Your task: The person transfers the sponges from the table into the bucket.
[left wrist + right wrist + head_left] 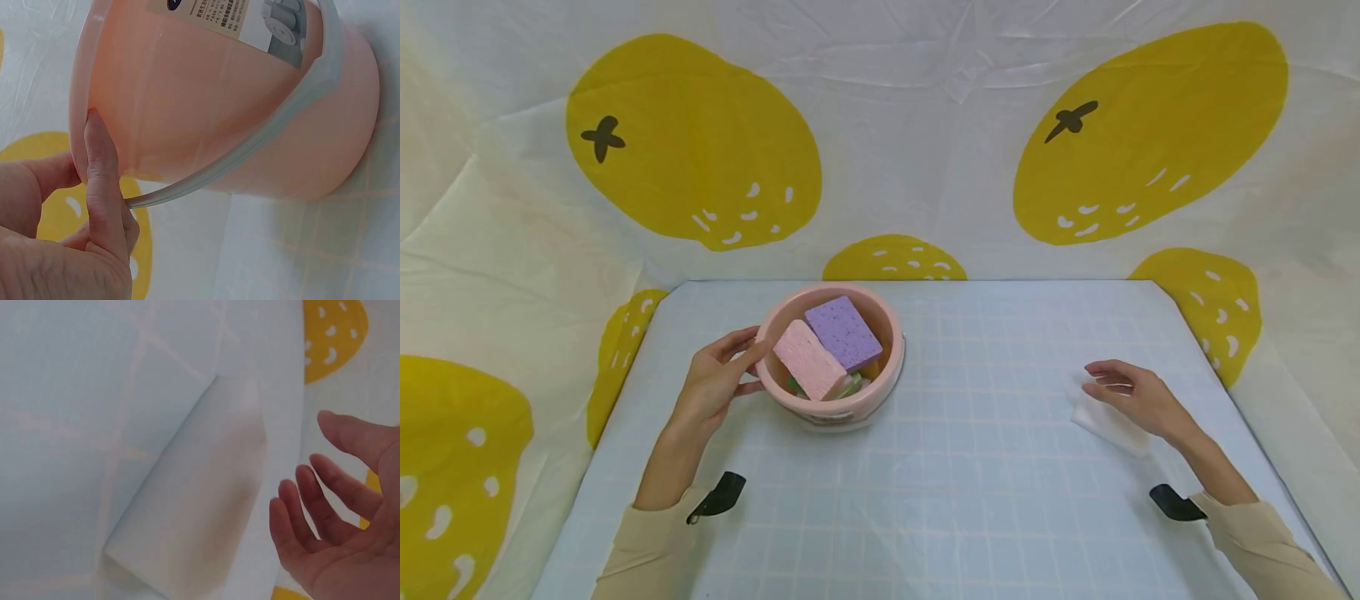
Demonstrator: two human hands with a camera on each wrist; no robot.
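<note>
A pink bucket point(891, 373) stands at the left-centre of the table. My left hand point(709, 382) grips its rim from the left, the thumb at the rim's edge and fingers beneath it on the outside. The grey handle point(250, 147) hangs down along the bucket's wall in the left wrist view. Inside lie a purple sponge point(844, 333) and a pink sponge point(810, 360), over green and yellow things mostly hidden. At the right, my right hand point(1138, 402) hovers with loosely bent fingers, holding nothing. A folded white sheet point(187, 494), cloth or paper, lies below it.
The table point(985, 492) has a pale blue checked cover. White sheeting with yellow fruit prints point(700, 142) hangs behind it and along both sides. A printed label point(231, 15) is stuck on the bucket's wall. Black straps point(718, 494) show at both wrists.
</note>
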